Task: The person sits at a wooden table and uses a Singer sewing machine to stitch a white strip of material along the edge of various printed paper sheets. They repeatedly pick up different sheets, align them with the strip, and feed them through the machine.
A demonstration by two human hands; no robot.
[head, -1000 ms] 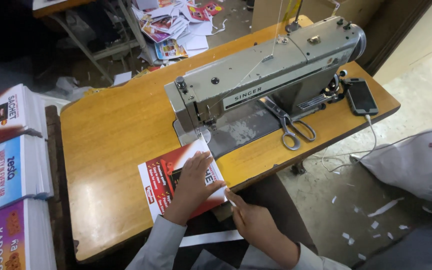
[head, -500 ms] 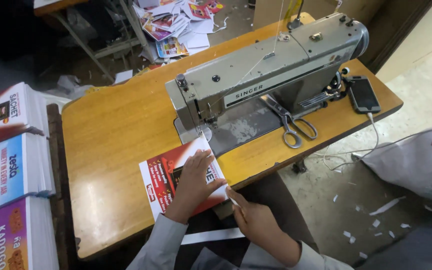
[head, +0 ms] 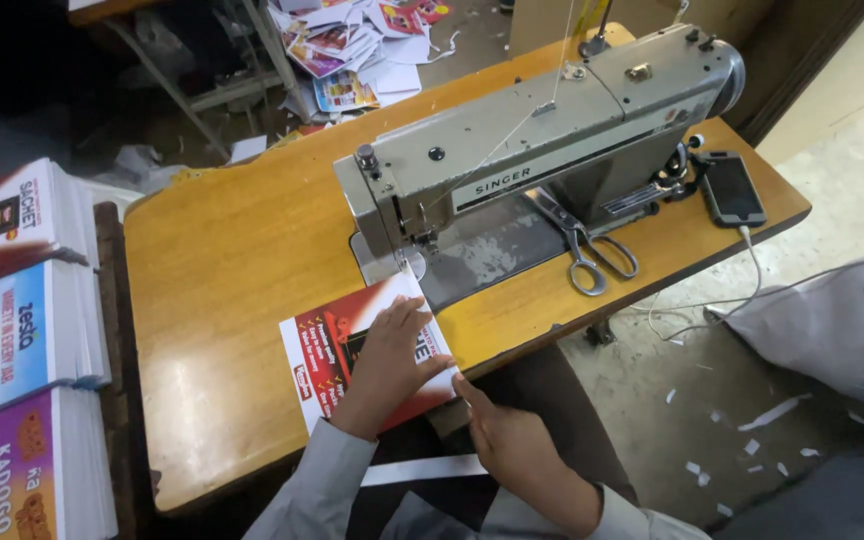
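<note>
While the left hand (head: 392,362) lies flat, fingers spread, on a red and white printed sheet (head: 362,355), the right hand (head: 514,440) sits at the sheet's near right corner, fingers closed loosely on its edge, though how firmly I cannot tell. That sheet rests near the front edge of the wooden table (head: 232,270), its far corner just under the needle end of a grey sewing machine (head: 542,150). Scissors (head: 592,255) lie on the machine's bed to the right, and a phone (head: 732,190) sits at the far right. Stacks of printed sheets (head: 17,330) stand at the left.
</note>
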